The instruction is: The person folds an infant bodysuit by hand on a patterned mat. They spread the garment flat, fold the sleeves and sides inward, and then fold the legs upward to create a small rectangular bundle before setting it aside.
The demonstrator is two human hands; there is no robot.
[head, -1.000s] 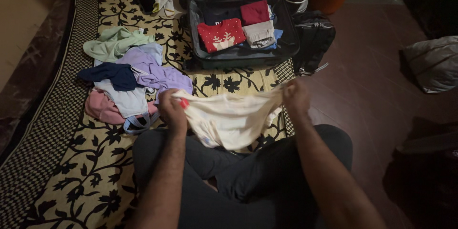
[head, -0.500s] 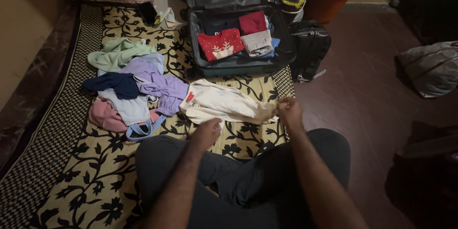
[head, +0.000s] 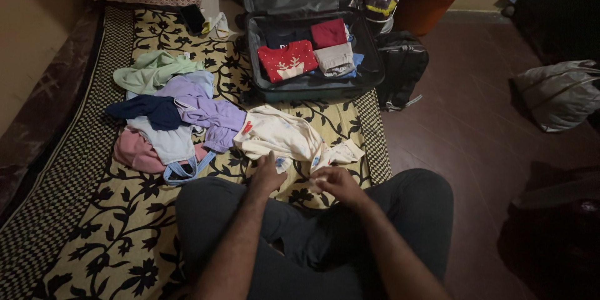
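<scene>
Floral mat [head: 125,225] underneath; I see both hands, left hand [head: 267,175] and right hand [head: 336,182], fingers closed on the cream garment [head: 281,134]; open suitcase [head: 375,65] at twelve o'clock

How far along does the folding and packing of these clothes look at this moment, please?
Done: folded pieces, including a red sweater, lie in the open suitcase. In hand: the left hand and right hand rest on a cream garment spread on the patterned mat. Left: a loose pile of clothes beside it, unfolded.
</scene>
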